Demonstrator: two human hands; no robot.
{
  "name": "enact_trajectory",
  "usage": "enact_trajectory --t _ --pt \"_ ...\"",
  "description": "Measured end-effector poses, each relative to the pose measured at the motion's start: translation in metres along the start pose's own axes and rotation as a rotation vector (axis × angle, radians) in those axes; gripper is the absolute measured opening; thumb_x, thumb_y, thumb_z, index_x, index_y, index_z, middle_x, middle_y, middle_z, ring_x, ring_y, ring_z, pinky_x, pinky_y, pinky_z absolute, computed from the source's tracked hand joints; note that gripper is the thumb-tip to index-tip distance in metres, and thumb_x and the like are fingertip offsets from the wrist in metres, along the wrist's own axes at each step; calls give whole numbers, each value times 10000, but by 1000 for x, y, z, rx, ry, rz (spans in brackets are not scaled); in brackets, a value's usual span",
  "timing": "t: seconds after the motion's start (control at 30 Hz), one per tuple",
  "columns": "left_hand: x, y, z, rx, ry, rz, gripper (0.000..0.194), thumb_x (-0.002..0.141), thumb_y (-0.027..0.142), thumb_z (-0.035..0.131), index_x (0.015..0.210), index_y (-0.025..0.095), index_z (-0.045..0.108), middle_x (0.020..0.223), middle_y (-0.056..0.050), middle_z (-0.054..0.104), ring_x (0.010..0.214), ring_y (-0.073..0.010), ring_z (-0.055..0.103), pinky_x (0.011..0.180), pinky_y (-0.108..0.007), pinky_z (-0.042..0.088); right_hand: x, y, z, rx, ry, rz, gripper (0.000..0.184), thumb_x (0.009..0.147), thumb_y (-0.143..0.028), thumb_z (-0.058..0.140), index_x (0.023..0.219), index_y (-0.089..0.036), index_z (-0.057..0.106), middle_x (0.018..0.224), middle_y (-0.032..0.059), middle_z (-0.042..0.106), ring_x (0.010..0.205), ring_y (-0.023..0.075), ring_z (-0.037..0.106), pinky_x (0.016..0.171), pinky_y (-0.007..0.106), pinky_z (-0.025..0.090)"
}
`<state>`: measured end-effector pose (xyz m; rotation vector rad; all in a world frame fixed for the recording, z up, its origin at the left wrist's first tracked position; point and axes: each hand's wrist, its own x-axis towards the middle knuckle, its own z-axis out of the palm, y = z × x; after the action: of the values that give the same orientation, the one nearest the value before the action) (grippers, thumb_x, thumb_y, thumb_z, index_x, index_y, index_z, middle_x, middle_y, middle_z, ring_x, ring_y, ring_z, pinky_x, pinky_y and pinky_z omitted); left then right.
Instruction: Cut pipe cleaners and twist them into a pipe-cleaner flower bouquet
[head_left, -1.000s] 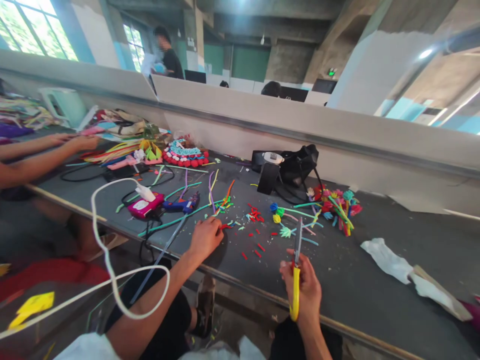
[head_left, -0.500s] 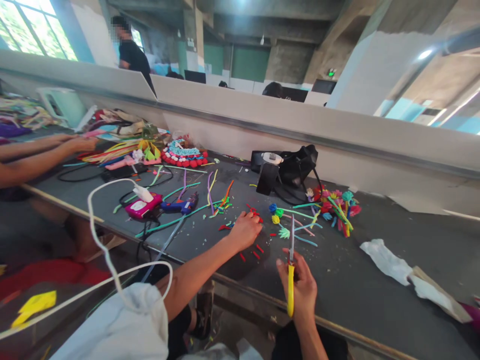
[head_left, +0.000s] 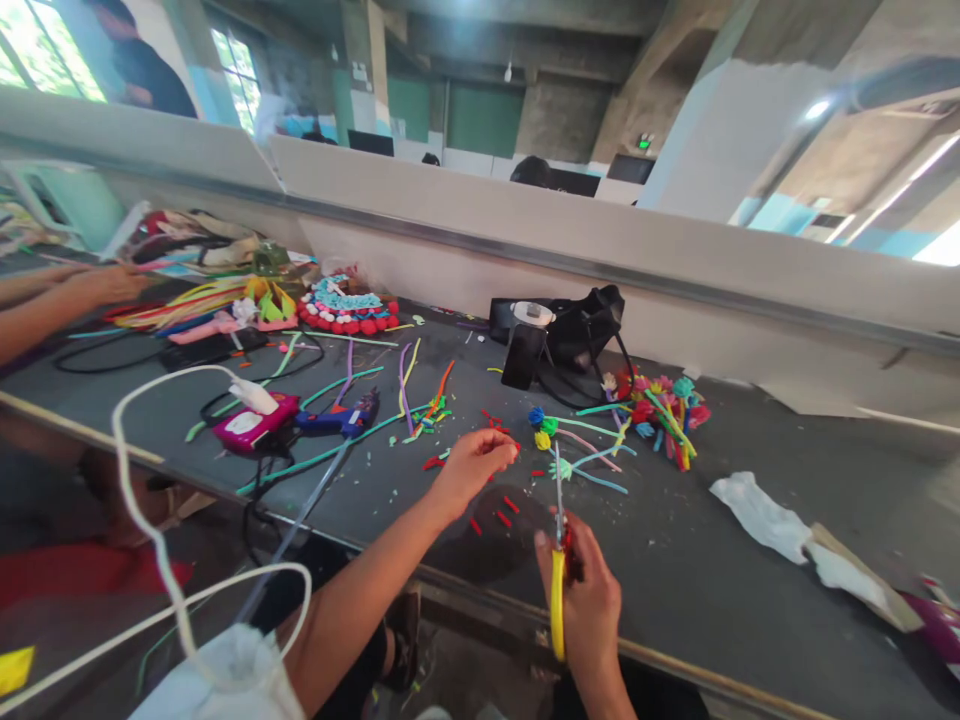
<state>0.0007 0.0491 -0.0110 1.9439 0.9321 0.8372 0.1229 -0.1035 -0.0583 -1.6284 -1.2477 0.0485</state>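
Observation:
My left hand (head_left: 480, 465) is over the middle of the dark table, its thumb and fingers pinched together with a bit of red at their tips, apparently a short piece of red pipe cleaner. Several cut red pipe cleaner pieces (head_left: 504, 518) lie just below it, and more lie behind and left of it. My right hand (head_left: 589, 590) is near the table's front edge, closed around scissors (head_left: 558, 590) with a yellow handle; their blades point away from me and look shut. Beyond the blade tips lie small pipe cleaner flowers (head_left: 541, 438) in blue, green and yellow with long stems.
Left of my hands are a blue glue gun (head_left: 349, 418) and a pink power box (head_left: 255, 425) with a white cable (head_left: 124, 450). A phone (head_left: 523, 357) leans by a black bag (head_left: 592, 325). A flower bunch (head_left: 675, 415) lies right. Another person's hands (head_left: 112, 285) work at far left.
My left hand has lifted slightly from the red pieces, and its fingers now pinch together. The scissors stay in my right hand. The view has turned slightly to the right.

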Motion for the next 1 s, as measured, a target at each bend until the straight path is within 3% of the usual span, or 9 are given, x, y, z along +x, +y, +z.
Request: enact_trajectory --t 0.07,0.1,0.17,0.23,0.47,0.73,1.0 --pt "-8 12 -5 -539 18 -153 244 848 379 577 849 144 644 724 -21 642 625 -121 560 616 -242 423 -3 -2 2 -39 -3 -9 344 900 -414 591 1101 -140 641 892 64 712 690 148 666 653 216 511" --pt "-12 17 -7 -702 26 -205 229 803 373 638 807 143 641 687 -5 616 596 -106 534 617 -239 417 -4 -3 3 -63 -5 -9 352 900 -423 588 1102 -140 645 886 66 712 690 152 668 651 221 512" --pt "-17 25 -9 -887 58 -249 213 744 338 706 762 137 638 689 5 596 590 -87 511 629 -232 411 -5 -4 6 -122 -11 -10 366 905 -439 573 1100 -140 654 868 71 712 680 163 666 633 236 507" --pt "-21 30 -9 -929 84 -252 223 731 333 728 757 133 634 682 10 580 599 -84 506 627 -226 403 -6 -3 9 -181 -32 -23 380 912 -447 557 1114 -141 658 864 78 712 668 172 660 617 251 498" --pt "-27 31 -11 -774 55 -187 251 845 409 613 829 165 556 727 12 576 588 -94 512 602 -232 407 -4 -2 15 -170 -66 -6 361 897 -439 577 1118 -166 665 867 67 716 690 180 672 625 254 497" --pt "-48 33 -3 -202 -229 -51 88 865 239 542 815 177 578 659 38 522 600 -104 441 556 -221 320 16 -23 1 132 -16 261 481 799 -504 671 1154 -182 630 826 36 736 641 180 693 580 245 531" --pt "-52 26 7 -187 -261 6 51 859 206 543 838 181 582 681 28 552 629 -115 481 579 -218 347 16 -25 -3 222 5 392 523 752 -512 710 1153 -185 632 820 48 730 663 204 691 575 271 537"
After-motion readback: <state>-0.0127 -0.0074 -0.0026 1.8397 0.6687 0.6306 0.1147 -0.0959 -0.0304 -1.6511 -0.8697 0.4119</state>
